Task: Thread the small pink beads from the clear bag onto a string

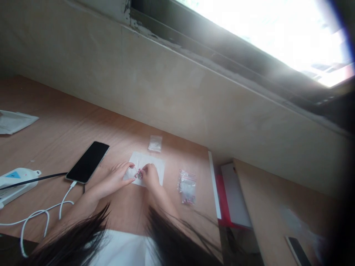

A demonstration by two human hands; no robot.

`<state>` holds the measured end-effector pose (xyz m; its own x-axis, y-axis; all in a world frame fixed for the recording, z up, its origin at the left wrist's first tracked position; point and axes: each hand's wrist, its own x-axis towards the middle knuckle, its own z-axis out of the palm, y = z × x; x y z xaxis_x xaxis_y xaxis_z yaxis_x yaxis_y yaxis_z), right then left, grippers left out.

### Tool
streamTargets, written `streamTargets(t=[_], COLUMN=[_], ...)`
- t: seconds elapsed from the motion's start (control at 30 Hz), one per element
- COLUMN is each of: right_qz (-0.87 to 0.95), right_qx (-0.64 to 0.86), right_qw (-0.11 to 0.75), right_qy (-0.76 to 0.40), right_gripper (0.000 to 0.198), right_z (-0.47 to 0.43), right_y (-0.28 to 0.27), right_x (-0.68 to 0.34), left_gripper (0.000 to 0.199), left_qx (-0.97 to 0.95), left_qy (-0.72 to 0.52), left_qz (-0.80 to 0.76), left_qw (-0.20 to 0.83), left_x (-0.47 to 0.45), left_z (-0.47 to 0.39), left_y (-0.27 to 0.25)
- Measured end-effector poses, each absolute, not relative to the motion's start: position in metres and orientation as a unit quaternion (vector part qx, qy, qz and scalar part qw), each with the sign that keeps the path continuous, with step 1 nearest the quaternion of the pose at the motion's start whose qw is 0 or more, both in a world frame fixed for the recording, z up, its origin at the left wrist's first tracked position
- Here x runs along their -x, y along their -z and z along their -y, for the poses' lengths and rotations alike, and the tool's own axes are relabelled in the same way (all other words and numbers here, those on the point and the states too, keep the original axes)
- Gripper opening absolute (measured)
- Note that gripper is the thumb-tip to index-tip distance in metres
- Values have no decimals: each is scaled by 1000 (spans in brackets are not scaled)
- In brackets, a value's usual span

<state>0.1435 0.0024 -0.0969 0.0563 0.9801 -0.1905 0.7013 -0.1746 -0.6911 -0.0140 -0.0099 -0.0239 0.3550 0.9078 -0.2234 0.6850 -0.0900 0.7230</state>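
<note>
The thin, pale round hoop [136, 170] over the flat white square sheet [160, 166] could spring loose if the left hand's [122, 174] parted thumb and forefinger, bracing it, slacken while the right hand's [150, 174] fingertips pinch its small pinkish cluster [139, 174].

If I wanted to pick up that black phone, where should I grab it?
I'd suggest gripping the black phone by its two long edges, towards the far end, reaching from above: it lies flat, screen up, with those edges exposed, while a white plug sits in its near end.
</note>
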Motion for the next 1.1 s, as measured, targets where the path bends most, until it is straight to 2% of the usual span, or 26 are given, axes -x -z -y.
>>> streamTargets(t=[0.57,0.7,0.83,0.97,1.1], right_qz=[612,572,541,514,559], right_qx=[697,661,581,631,677], right_qw=[196,255,336,367,331], right_qy=[-318,-414,-507,-450,-345], right_gripper=[10,9,18,18,11], right_z=[2,3,6,6,2], right_y=[94,79,62,67,85], right_x=[-146,-145,-142,-147,-150], left_gripper=[40,40,38,38,38], left_qx=[-724,-718,-711,-707,-708], left_qy=[-149,-144,-149,-184,-231], left_qz=[-546,-551,-549,-539,-519], left_qw=[395,401,413,418,419], left_x=[13,12,10,10,12], left_z=[10,10,10,9,9], left_y=[33,33,30,25,18])
